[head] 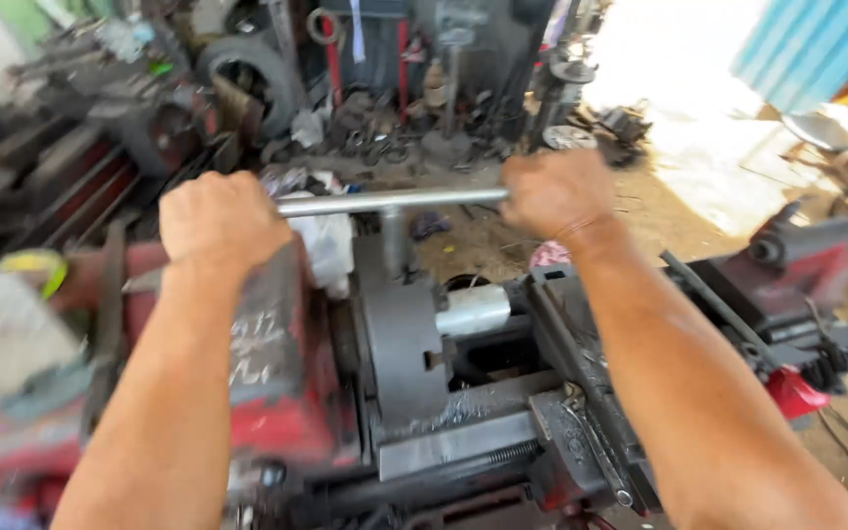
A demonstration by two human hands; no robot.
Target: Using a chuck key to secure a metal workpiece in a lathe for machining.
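Note:
My left hand (220,221) and my right hand (556,193) each grip one end of a shiny steel T-handle bar (390,202) that lies level across the view. Its upright shaft (395,243) drops into the top of a dark round lathe chuck (406,348). A bright metal cylinder (473,310) sticks out of the chuck toward the right. Both forearms reach forward over the red lathe (277,412).
The lathe's dark carriage and bed (561,432) sit under my right arm, with the red tailstock (802,265) at the right. Scrap metal, a tyre (247,69) and tools crowd the back. A yellow-rimmed object (36,265) lies at left. Dirt floor beyond.

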